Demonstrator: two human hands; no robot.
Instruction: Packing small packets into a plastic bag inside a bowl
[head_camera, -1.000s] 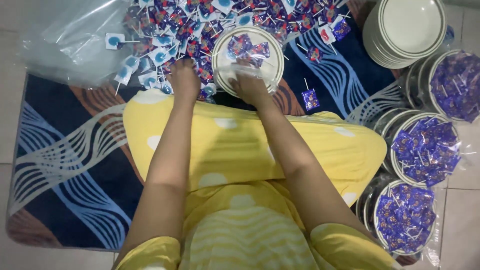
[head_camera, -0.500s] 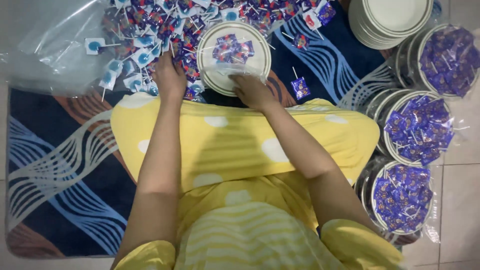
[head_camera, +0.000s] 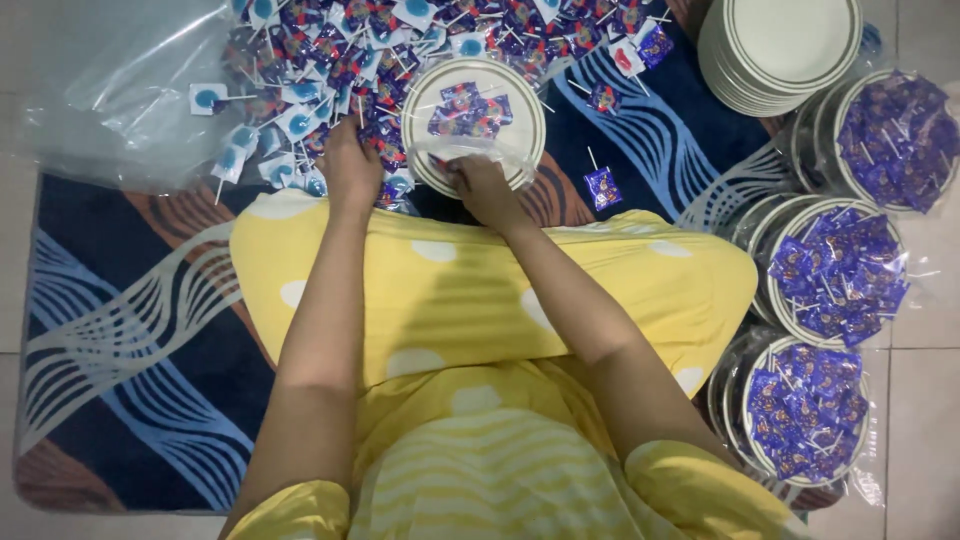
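Observation:
A round white plate (head_camera: 520, 105) with green rim lines lies on the rug ahead of my knees, with a few purple-wrapped lollipops (head_camera: 468, 108) on it. My right hand (head_camera: 480, 188) rests on the plate's near rim, fingers curled there. My left hand (head_camera: 350, 165) is closed over purple lollipops in the big loose pile (head_camera: 330, 60) just left of the plate. One single lollipop (head_camera: 602, 185) lies alone on the rug to the right.
A clear plastic bag (head_camera: 120, 100) lies at far left. A stack of empty plates (head_camera: 785, 50) sits at top right. Three wrapped plates full of lollipops (head_camera: 835, 270) line the right edge. A blue patterned rug (head_camera: 130, 350) covers the floor.
The view shifted so the plate and pile sit a little lower and to the right. My right hand pulled back from the plate's middle to its near rim; my left hand stays in the pile.

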